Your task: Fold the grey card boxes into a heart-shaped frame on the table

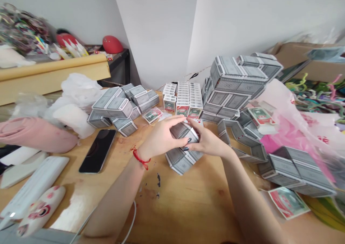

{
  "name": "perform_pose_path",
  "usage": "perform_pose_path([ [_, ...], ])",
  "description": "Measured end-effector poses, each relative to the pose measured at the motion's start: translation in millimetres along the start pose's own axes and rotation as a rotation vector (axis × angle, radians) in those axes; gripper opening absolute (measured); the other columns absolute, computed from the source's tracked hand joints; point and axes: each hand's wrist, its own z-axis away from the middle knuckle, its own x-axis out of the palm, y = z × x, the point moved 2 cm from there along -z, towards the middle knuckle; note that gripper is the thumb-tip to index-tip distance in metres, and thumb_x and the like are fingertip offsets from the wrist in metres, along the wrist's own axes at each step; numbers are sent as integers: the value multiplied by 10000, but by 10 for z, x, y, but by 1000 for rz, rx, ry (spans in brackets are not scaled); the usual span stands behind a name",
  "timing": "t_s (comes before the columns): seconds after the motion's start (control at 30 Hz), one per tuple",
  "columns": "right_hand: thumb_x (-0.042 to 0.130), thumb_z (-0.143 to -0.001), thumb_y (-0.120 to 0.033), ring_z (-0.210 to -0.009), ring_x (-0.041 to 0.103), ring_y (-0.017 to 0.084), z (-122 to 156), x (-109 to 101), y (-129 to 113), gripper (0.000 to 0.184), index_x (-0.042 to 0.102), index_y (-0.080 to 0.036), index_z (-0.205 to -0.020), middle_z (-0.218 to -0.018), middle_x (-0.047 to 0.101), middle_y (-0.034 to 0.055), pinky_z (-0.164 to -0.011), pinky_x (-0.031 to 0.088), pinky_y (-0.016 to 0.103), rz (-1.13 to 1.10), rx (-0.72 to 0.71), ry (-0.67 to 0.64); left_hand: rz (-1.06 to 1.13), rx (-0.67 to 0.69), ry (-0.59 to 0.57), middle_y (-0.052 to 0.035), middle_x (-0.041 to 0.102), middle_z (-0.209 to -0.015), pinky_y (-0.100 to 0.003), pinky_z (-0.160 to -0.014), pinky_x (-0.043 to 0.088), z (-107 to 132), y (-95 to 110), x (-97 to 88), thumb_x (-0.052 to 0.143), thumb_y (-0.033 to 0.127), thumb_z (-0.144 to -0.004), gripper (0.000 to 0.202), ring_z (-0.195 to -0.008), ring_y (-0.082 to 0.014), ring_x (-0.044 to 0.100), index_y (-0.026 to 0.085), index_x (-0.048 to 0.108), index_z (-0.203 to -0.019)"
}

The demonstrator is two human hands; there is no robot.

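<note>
Both my hands meet over the middle of the wooden table (188, 200). My left hand (161, 136), with a red string on its wrist, curls round the left side of a grey patterned carton (183, 154). My right hand (206, 139) grips the same carton from the right, fingers closed over its top edge. The carton stands tilted, its lower corner on the table. Just beyond it stand small red-and-green boxes (183, 100) in rows.
Folded grey cartons are piled at the back left (118, 107), back right (237, 82) and right (291, 168). A black phone (97, 150) lies left of my hands. White devices (32, 190) sit at the near left, pink plastic bags (296, 129) at the right.
</note>
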Motion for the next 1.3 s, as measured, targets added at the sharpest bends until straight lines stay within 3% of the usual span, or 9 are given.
perform_pose_path([
  [0.17,737,-607,-408,-1089,520,261,-47,-45,146,759,428,-167,-1258,-1196,544,113,-909,432,389,-197,12,-3,-98,154,72,-57,441,-1317,-395,-1064,301,-15,65,44,631,290,-707,521,-1236,-219,384,224,490,-1204],
  [0.3,736,-583,-469,-1047,542,265,-65,-44,225,746,463,-152,-1200,-1132,574,120,-897,434,394,-293,20,78,-9,118,41,-94,384,-1355,-422,-1048,320,-48,-71,130,651,431,-694,692,-1267,-255,333,232,376,-1297],
  [0.47,731,-602,-463,-992,571,240,-56,-68,240,696,464,-164,-1171,-1095,587,111,-858,456,371,-350,39,156,83,57,-6,-68,441,-1296,-378,-970,412,-58,-138,189,475,435,-835,473,-1212,-223,403,284,413,-1279],
  [0.73,721,-623,-445,-1025,559,238,-73,-66,197,633,489,-172,-1145,-1141,577,106,-860,460,364,-329,37,160,-19,89,40,-68,416,-1290,-387,-1021,346,-41,-94,204,401,422,-872,464,-1217,-220,386,302,366,-1319],
  [0.87,716,-633,-437,-1022,561,238,-75,-54,209,609,504,-170,-1139,-1129,592,98,-861,459,368,-354,37,152,-21,61,80,-80,404,-1275,-351,-977,392,-27,-94,248,396,410,-877,462,-1202,-213,394,289,366,-1322],
  [1.13,700,-594,-541,-949,601,257,-52,-45,302,624,561,-178,-1082,-1033,649,85,-835,476,389,-480,80,156,177,34,64,-105,387,-1339,-361,-934,446,-29,-65,230,587,404,-768,610,-1217,-246,402,253,363,-1315],
  [1.3,688,-597,-554,-967,600,272,-45,-7,335,602,572,-174,-1050,-1041,649,96,-828,486,398,-525,128,158,363,-62,-25,-111,406,-1353,-375,-906,475,-21,-63,177,656,352,-716,679,-1132,-243,507,238,353,-1313],
])
